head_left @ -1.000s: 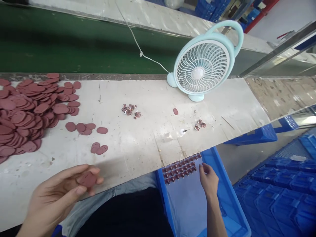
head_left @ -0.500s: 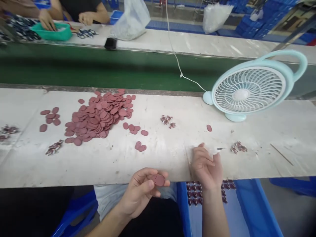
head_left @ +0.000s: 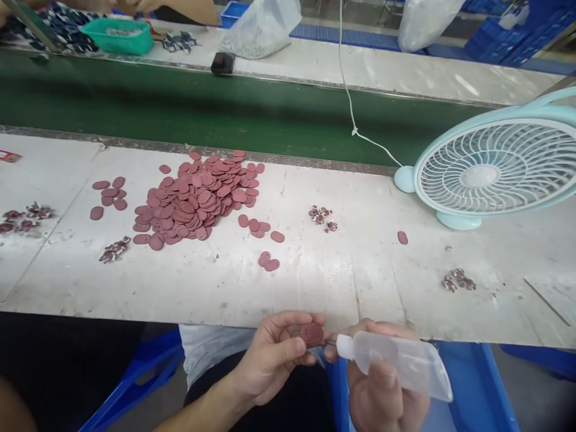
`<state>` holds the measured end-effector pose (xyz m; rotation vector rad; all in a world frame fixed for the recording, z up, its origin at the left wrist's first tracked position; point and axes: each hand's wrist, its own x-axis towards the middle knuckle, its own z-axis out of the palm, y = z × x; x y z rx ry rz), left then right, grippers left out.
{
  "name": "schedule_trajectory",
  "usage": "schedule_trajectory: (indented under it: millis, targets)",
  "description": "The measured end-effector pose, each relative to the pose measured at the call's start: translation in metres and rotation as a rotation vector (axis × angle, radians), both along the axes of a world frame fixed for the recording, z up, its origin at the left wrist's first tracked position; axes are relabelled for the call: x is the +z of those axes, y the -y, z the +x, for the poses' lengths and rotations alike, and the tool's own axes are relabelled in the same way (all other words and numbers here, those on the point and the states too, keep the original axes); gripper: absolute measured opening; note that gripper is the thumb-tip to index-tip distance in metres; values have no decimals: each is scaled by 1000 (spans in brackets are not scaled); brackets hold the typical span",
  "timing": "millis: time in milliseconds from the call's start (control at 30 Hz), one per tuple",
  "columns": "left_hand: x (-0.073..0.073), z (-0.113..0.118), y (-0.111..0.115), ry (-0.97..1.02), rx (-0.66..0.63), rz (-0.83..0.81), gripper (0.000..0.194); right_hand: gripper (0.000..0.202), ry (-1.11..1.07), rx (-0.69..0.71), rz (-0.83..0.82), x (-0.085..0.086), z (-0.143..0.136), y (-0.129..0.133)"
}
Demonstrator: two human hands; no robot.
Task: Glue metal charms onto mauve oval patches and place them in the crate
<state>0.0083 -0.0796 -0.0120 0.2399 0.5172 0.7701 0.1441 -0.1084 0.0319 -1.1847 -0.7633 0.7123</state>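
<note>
Between the thumb and fingers of my left hand [head_left: 274, 360] is a reddish-brown oval disc [head_left: 312, 334] with tiny holes. My right hand [head_left: 382, 390] grips a translucent squeeze bottle [head_left: 400, 363] with a white cap and a thin dark nozzle. The nozzle tip meets the disc's right edge or lies just beside it; I cannot tell which. Both hands are over my lap at the table's front edge. Beyond them lies a big pile of the same oval discs [head_left: 198, 198], with a few loose discs [head_left: 269, 261] closer to me.
A pale blue fan [head_left: 479, 176] stands at the right. Small clusters of shiny brown-and-silver pieces [head_left: 459, 280] lie about the white table [head_left: 310, 288]. A blue tray [head_left: 477, 378] sits below the edge. Across the green strip are a green basket [head_left: 117, 37] and a person's arm [head_left: 191, 9].
My right hand has come down and left with the bottle, bringing its nozzle to the disc. My left hand still holds the disc. The view has shifted, and the far worker's hands have moved.
</note>
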Motion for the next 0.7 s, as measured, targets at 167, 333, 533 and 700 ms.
schedule_trajectory:
  millis: [167, 333, 533, 700]
  targets:
    - [2, -1, -2, -6, 32, 15, 26, 22, 139, -43, 9, -5, -7, 1]
    - [3, 1, -4, -9, 42, 11, 26, 25, 283, -86, -14, -10, -3, 3]
    - [3, 2, -5, -3, 37, 19, 26, 26, 459, -115, -14, -9, 0, 3]
    - [3, 1, -4, 18, 31, 19, 26, 24, 343, -93, 4, -2, -6, -2]
